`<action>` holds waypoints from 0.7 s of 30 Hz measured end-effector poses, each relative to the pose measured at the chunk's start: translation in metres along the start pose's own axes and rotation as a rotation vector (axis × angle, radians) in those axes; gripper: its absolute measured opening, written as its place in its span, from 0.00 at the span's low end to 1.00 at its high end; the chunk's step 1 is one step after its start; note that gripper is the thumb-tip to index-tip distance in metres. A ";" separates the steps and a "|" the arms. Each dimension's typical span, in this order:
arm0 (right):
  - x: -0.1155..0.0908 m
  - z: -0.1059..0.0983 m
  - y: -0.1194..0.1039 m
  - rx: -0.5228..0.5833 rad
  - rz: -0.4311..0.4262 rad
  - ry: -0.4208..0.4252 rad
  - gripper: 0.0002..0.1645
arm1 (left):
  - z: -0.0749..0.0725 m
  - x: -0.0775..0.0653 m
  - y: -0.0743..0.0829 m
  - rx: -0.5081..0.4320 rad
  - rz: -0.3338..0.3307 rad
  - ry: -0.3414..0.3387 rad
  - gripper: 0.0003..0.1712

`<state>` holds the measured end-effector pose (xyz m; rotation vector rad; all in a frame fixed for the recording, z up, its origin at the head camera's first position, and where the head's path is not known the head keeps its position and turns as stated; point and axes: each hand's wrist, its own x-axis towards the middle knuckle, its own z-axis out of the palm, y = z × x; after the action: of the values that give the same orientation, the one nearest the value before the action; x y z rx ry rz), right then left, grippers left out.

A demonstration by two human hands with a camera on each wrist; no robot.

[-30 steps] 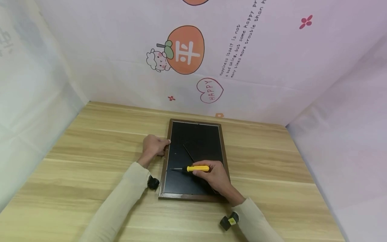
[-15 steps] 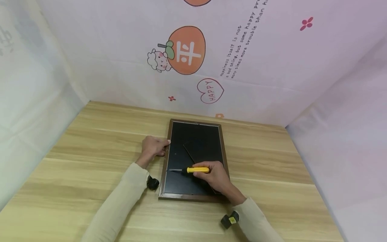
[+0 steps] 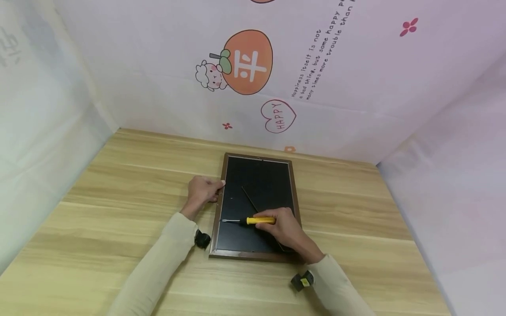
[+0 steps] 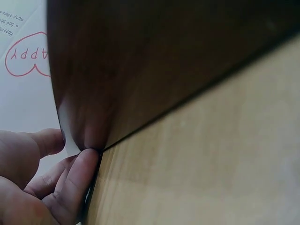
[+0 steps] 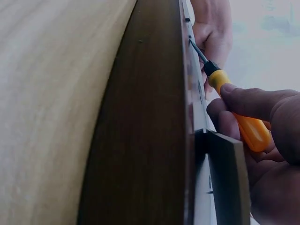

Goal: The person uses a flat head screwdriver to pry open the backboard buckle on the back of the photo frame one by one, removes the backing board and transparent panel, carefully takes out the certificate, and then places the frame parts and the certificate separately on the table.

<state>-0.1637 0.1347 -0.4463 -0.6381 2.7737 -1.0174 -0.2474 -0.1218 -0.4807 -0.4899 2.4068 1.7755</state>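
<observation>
A brown picture frame (image 3: 258, 173) lies back side up on the table, its black backing showing. My left hand (image 3: 201, 191) grips the frame's left side, thumb on top and fingers by the outer edge; in the left wrist view, the fingertips (image 4: 84, 164) meet the brown side. A yellow-handled screwdriver (image 3: 261, 220) is held in my right hand (image 3: 286, 228), nearly flat over the backing. Its flat tip points left and reaches the frame's inner left edge, near a small dark tab in the right wrist view. A stand leg (image 5: 229, 173) sticks up beneath my right hand.
The wood-grain table (image 3: 340, 210) extends around the frame on all sides. A printed cloth (image 3: 336, 118) hangs behind, close to the frame's far end, with plain white cloth (image 3: 43, 109) at the left side. Each wrist carries a small black camera (image 3: 202, 239).
The screwdriver's blade has turned a little, showing its flat face more. Its tip stays by the left inner edge. The left hand keeps its grip; the head view has shifted slightly.
</observation>
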 end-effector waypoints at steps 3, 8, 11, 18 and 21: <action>0.001 -0.003 -0.002 -0.004 -0.002 -0.012 0.13 | 0.000 -0.002 0.001 0.027 0.014 0.011 0.17; 0.005 -0.004 -0.003 -0.011 -0.016 -0.027 0.12 | 0.000 -0.006 0.000 0.048 0.052 0.033 0.16; 0.007 -0.004 -0.001 -0.019 -0.020 -0.047 0.12 | 0.000 -0.007 0.000 0.048 0.070 0.044 0.16; 0.012 -0.011 -0.001 -0.053 -0.062 -0.075 0.12 | 0.002 -0.005 0.000 0.066 0.077 0.047 0.16; 0.015 -0.012 0.000 -0.064 -0.065 -0.099 0.12 | 0.002 -0.005 -0.001 0.073 0.078 0.050 0.16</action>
<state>-0.1800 0.1354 -0.4364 -0.7700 2.7253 -0.8860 -0.2428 -0.1192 -0.4805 -0.4437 2.5472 1.7180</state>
